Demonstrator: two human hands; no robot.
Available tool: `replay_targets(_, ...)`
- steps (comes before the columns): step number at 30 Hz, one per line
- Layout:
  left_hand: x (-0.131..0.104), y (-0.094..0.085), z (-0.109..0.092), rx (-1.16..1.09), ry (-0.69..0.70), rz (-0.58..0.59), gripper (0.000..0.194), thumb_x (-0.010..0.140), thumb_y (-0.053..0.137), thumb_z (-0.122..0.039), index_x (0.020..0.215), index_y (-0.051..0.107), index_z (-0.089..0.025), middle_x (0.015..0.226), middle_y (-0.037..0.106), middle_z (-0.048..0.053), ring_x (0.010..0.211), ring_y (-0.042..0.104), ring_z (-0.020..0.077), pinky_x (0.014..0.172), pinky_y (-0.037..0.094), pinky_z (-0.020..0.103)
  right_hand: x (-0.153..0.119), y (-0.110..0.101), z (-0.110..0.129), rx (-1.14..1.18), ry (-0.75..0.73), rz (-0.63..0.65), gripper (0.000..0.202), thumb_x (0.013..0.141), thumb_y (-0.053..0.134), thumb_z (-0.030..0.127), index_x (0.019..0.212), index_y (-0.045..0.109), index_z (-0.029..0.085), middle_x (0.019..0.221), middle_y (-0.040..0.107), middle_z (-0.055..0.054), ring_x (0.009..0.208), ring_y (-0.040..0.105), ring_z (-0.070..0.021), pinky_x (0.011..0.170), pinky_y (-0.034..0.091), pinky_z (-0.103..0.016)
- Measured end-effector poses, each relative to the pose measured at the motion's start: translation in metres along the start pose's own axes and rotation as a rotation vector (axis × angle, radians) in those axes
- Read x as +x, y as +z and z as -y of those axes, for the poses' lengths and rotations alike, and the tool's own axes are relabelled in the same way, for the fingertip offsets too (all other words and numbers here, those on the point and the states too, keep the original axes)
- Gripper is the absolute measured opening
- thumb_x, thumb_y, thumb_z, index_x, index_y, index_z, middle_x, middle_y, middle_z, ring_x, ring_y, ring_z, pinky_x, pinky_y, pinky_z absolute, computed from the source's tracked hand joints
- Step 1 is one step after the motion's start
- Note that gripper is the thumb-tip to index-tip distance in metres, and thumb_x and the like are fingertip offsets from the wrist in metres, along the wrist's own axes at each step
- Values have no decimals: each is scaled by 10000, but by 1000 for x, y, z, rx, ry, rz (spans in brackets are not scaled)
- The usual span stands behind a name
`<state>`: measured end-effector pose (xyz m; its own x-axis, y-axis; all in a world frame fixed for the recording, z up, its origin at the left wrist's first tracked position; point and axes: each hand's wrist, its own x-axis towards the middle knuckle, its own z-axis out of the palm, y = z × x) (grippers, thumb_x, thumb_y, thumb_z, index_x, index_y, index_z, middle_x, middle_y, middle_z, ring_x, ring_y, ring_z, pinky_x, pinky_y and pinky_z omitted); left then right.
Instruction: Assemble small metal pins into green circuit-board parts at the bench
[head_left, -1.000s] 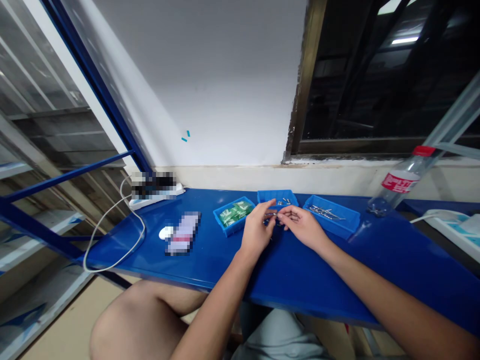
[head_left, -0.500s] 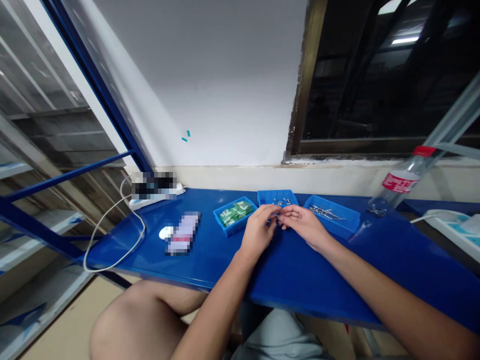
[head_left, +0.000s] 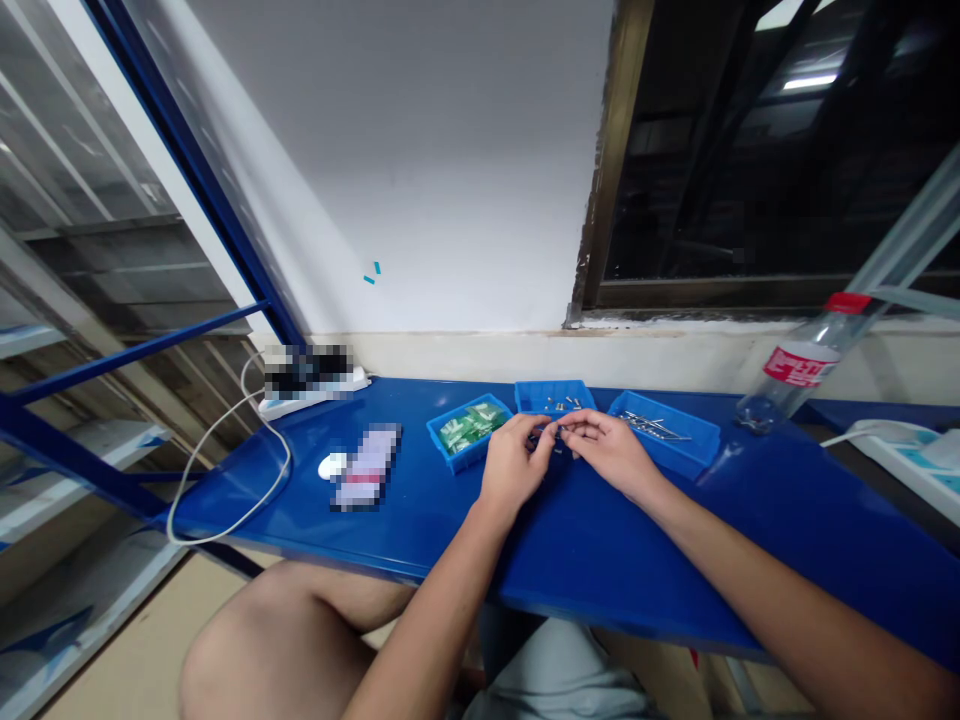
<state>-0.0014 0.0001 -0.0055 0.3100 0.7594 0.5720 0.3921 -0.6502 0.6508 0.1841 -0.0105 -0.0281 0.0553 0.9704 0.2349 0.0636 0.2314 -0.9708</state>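
My left hand [head_left: 519,455] and my right hand [head_left: 606,448] meet fingertip to fingertip over the table, just in front of the middle blue bin [head_left: 553,392]. Both are closed in a pinch. Whatever they grip is tiny and mostly covered by the fingers, so its kind cannot be made out. Small metal parts lie in the middle bin behind them. Left of my left hand is a blue bin [head_left: 459,462] of small green-and-clear packets [head_left: 472,425]. Right of my right hand, another blue bin [head_left: 694,452] contains long thin metal pieces [head_left: 652,427].
A clear bottle [head_left: 799,365] with a red cap leans at the right rear of the blue table [head_left: 600,570]. Power strips [head_left: 319,392] stand at both sides, with a white cable [head_left: 225,535] on the left. A blurred-out flat item [head_left: 367,468] and a white round object [head_left: 331,466] lie left.
My fingers have shifted slightly at the meeting point, the left thumb coming up toward the right fingertips. The bins and other things stay where they were.
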Motion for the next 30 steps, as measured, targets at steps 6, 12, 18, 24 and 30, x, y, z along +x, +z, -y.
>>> replay_targets(6, 0, 0, 1, 22, -37, 78, 197, 1007, 662, -327, 1032, 813, -204, 976, 822, 51, 857, 750, 201, 815, 570, 299, -2, -1, -2, -52, -90, 25, 232, 811, 782, 333, 999, 724, 211, 971, 744, -58, 901, 719, -205, 835, 602, -358)
replay_targets(12, 1, 2, 4, 11, -85, 65, 188, 941, 682, -156, 1077, 807, -187, 1033, 827, 67, 857, 765, 198, 854, 592, 309, -1, 0, -3, -55, -81, -19, 292, 862, 781, 457, 1009, 710, 215, 957, 743, -72, 912, 728, -226, 771, 624, -362)
replay_targets(18, 1, 3, 5, 21, -46, 93, 247, 879, 676, -47, 1023, 804, -201, 979, 821, 42, 863, 757, 186, 846, 584, 297, 2, 0, -6, -53, -26, -16, 412, 771, 854, 529, 967, 701, 200, 854, 722, -58, 755, 684, -191, 694, 608, -351)
replay_targets(24, 1, 3, 4, -38, -80, 79, 279, 848, 649, -18, 1035, 766, -189, 1013, 816, 36, 861, 757, 169, 833, 589, 273, 2, 3, -9, -77, -39, 5, 377, 725, 872, 436, 967, 696, 206, 889, 717, -52, 805, 677, -189, 752, 599, -347)
replay_targets(30, 0, 1, 1, -20, -91, 66, 121, 923, 641, -147, 951, 752, -185, 928, 807, 32, 828, 754, 172, 767, 569, 257, -1, 3, -9, -166, -65, 18, 219, 792, 748, 318, 982, 724, 213, 864, 707, -34, 792, 664, -181, 733, 576, -325)
